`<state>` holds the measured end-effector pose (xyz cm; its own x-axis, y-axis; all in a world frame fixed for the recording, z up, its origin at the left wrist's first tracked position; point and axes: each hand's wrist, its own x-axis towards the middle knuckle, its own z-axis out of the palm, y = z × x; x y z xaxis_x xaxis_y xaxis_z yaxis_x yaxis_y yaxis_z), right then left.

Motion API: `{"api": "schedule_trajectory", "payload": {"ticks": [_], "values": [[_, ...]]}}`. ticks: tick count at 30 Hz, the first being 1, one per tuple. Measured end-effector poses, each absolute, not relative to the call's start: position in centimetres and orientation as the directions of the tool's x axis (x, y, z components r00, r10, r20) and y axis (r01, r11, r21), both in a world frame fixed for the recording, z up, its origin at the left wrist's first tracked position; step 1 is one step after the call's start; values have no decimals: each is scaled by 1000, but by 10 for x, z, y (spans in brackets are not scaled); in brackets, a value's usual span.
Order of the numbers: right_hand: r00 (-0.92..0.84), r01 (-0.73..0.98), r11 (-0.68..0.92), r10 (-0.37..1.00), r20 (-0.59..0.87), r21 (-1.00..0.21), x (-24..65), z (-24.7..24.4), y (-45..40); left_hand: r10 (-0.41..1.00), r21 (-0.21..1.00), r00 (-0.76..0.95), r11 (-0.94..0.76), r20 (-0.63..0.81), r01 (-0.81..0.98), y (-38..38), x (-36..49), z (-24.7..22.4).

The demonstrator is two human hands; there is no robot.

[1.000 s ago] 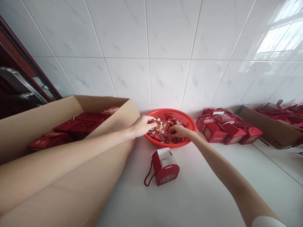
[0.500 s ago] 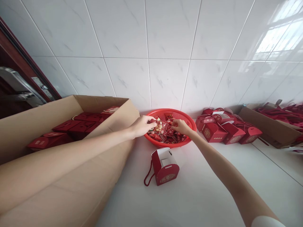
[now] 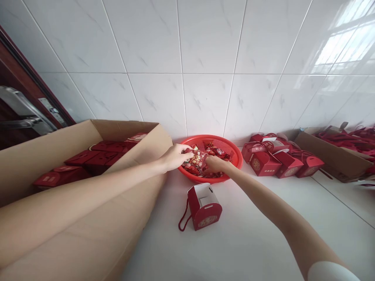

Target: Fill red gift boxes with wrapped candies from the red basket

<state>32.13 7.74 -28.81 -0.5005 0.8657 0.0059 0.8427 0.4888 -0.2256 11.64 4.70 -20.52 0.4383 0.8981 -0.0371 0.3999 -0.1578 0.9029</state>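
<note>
A red plastic basket (image 3: 238,162) with perforated walls holds many red-wrapped candies (image 3: 218,152). At the basket's left side, my left hand (image 3: 177,157) is closed on the edge of a red candy packet with gold lettering (image 3: 197,158). My right hand (image 3: 216,164) reaches down among the candies, just right of that packet. Its fingers are curled and their tips are hidden, so what they hold cannot be made out. In front of the basket a red gift box (image 3: 206,210) stands upright with its white-lined top open. Its dark red cord handle (image 3: 182,222) lies on the left.
On the left, a big cardboard carton (image 3: 146,164) contains several closed red boxes (image 3: 88,156). Several red gift boxes (image 3: 265,162) are grouped right of the basket. Farther right is another cardboard box (image 3: 331,156) with red items. A tiled wall (image 3: 208,101) rises behind.
My right hand has moved left and lower into the candies, closer to the packet. My left hand keeps its grip in about the same spot. The open gift box has not moved.
</note>
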Motion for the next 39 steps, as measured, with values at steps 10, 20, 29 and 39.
{"api": "schedule_trajectory", "payload": {"ticks": [10, 20, 29, 39], "values": [[-485, 847, 435, 868, -110, -305, 364, -269, 73, 892, 896, 451, -167, -41, 412, 45, 117, -204], [-467, 813, 422, 884, -15, -401, 363, -277, 72, 887, 909, 460, -152, -49, 389, 39, 120, -199], [-371, 814, 328, 929, 6, -479, 391, -278, 67, 892, 908, 445, -123, -76, 400, 39, 120, -200], [-315, 778, 232, 948, -42, -584, 386, -288, 71, 893, 888, 443, -139, -79, 439, 36, 120, -199]]}}
